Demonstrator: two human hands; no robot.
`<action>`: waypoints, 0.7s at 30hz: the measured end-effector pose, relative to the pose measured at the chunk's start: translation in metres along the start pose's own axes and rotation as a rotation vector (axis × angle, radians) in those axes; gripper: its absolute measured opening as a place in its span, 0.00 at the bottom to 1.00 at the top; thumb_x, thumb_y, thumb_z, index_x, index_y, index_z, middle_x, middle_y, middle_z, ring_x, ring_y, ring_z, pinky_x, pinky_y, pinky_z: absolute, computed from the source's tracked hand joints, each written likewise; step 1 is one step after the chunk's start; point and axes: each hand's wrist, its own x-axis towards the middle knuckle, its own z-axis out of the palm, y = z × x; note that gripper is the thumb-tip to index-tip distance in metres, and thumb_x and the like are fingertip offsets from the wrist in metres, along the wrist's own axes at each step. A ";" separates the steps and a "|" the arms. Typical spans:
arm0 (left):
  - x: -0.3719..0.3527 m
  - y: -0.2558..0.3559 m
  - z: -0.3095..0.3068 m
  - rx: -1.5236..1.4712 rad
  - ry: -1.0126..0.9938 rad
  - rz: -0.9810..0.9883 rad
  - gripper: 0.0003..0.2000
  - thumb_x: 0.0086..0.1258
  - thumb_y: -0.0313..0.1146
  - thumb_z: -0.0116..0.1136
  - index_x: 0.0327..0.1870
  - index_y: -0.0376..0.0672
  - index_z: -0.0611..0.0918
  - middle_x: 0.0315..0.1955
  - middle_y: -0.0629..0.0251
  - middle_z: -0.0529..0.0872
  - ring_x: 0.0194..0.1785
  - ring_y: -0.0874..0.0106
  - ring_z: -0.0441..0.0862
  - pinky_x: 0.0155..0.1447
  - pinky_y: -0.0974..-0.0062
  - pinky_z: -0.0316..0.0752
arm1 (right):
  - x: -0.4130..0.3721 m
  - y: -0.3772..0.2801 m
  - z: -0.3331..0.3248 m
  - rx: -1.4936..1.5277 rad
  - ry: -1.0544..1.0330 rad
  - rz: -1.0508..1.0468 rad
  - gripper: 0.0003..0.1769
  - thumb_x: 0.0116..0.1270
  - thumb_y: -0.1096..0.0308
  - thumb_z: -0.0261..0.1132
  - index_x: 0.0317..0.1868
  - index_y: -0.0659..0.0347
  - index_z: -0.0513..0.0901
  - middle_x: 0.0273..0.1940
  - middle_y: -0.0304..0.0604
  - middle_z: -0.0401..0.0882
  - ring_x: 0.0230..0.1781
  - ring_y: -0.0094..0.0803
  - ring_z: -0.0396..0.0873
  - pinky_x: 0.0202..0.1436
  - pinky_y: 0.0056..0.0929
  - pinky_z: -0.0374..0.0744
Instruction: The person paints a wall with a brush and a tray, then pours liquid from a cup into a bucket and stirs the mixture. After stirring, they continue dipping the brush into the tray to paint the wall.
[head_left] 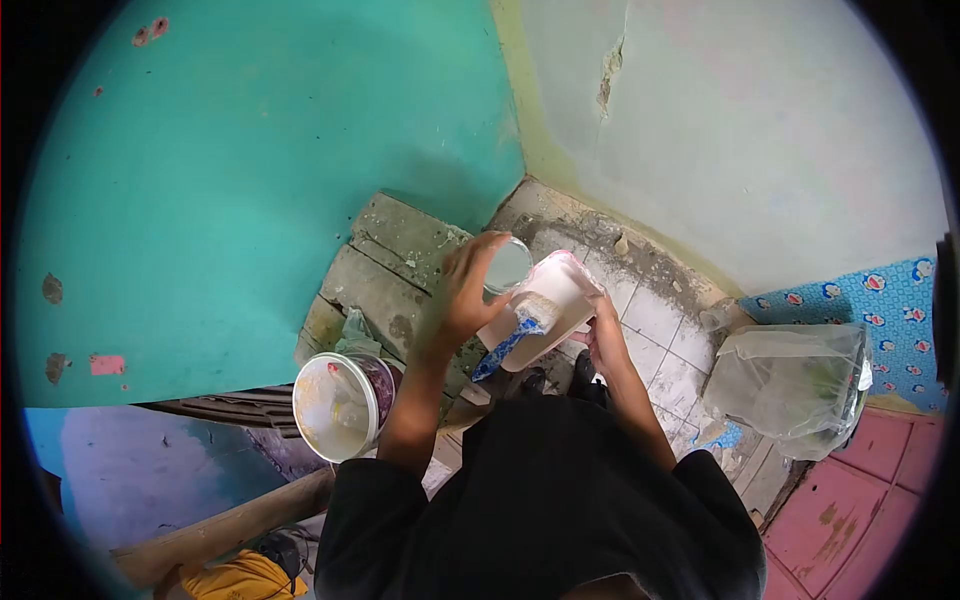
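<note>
My left hand [474, 282] is closed around a round, see-through cup [511, 264], tilted above the left edge of a white tray. My right hand [606, 338] grips the right side of that tray [572, 287], which has pink marks along its far rim and looks coated in pale paint. A paintbrush [518, 335] with a blue, paint-spotted handle lies across the tray, its bristles inside and its handle jutting out over the near left edge. What the cup contains cannot be made out.
A paint-smeared white bucket [335, 408] stands to the left by worn boards [378, 285]. Green and whitish walls meet in the corner ahead. On the right, a plastic-covered bin-like container [785, 385] stands on the floor. A wooden beam [225, 525] lies at lower left.
</note>
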 end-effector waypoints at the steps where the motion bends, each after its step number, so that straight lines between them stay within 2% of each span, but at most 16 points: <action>1: 0.001 0.001 0.002 0.011 -0.005 0.027 0.37 0.53 0.25 0.70 0.69 0.42 0.70 0.64 0.54 0.75 0.67 0.53 0.72 0.71 0.57 0.63 | 0.000 0.000 0.000 0.000 -0.001 -0.004 0.37 0.72 0.47 0.49 0.76 0.55 0.60 0.70 0.50 0.66 0.68 0.43 0.71 0.56 0.47 0.86; 6: 0.003 0.007 0.007 0.098 -0.051 0.085 0.38 0.51 0.25 0.70 0.69 0.43 0.70 0.64 0.55 0.74 0.68 0.53 0.71 0.73 0.55 0.60 | -0.002 0.000 0.000 0.018 -0.008 0.003 0.36 0.72 0.48 0.48 0.76 0.56 0.60 0.69 0.50 0.66 0.67 0.44 0.72 0.55 0.48 0.86; 15: 0.003 0.008 0.004 -0.060 0.036 -0.021 0.38 0.51 0.24 0.70 0.69 0.43 0.70 0.64 0.55 0.75 0.69 0.55 0.70 0.72 0.58 0.60 | -0.003 0.001 -0.005 0.041 -0.025 -0.004 0.36 0.73 0.47 0.49 0.76 0.56 0.60 0.70 0.51 0.66 0.67 0.44 0.71 0.56 0.48 0.85; 21: 0.001 0.007 0.009 0.004 0.026 0.005 0.39 0.51 0.24 0.71 0.69 0.44 0.71 0.64 0.55 0.75 0.69 0.55 0.71 0.72 0.57 0.60 | -0.005 -0.001 -0.006 0.034 -0.020 0.013 0.37 0.73 0.45 0.49 0.76 0.56 0.60 0.71 0.51 0.65 0.69 0.45 0.70 0.57 0.50 0.85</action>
